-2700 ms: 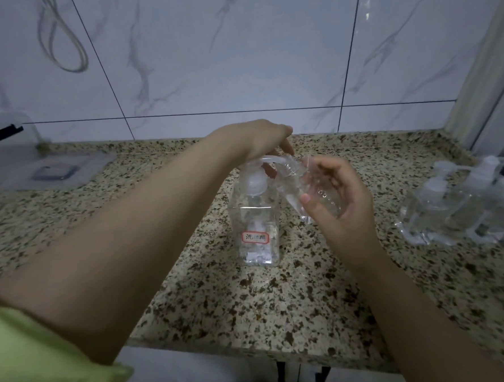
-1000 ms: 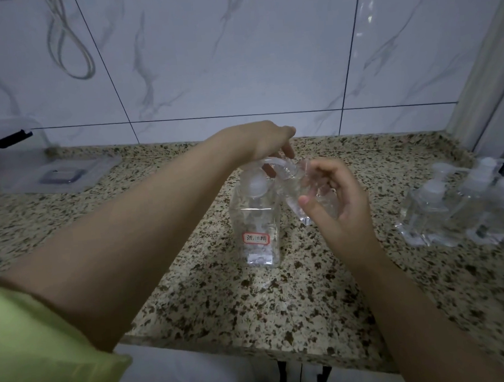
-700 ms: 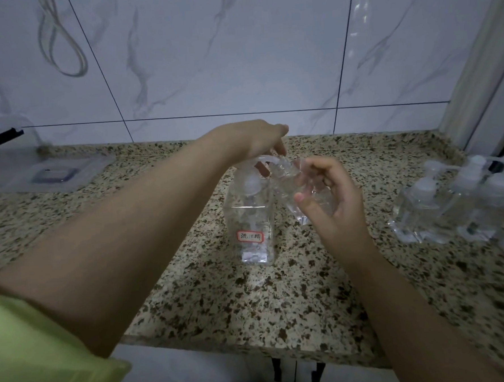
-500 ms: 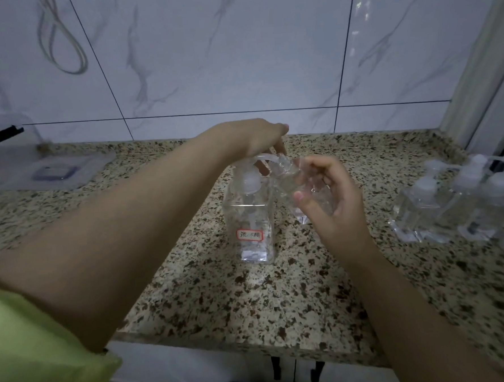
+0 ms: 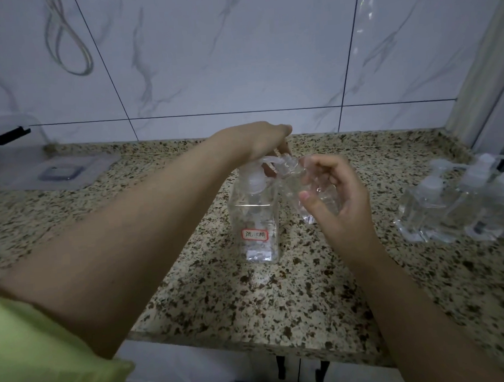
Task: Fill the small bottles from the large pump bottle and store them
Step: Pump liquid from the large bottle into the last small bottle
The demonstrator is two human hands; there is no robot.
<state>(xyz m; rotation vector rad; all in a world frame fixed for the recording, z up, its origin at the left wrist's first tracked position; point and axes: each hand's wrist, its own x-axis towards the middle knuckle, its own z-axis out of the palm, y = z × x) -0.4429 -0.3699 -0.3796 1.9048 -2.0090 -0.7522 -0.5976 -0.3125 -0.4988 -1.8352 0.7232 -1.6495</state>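
While the right hand [image 5: 338, 198] holds the small bottle [image 5: 309, 187] tilted, fingers curled round its body, its mouth meets the spout. Clear thin plastic: light, likely slippery, dents if squeezed; hold mid-body. Left hand [image 5: 267, 142] presses the pump bottle [image 5: 256, 217], upright on the tabletop [image 5: 251, 303]; its grip is partly hidden.

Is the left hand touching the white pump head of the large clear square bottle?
Touching: the head view shows the left hand resting on the pump head, fingers draped over it.

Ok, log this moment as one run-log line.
step: filling | left hand: on pump of large pump bottle | right hand: holds small bottle tilted at spout | filled bottles: right, on counter
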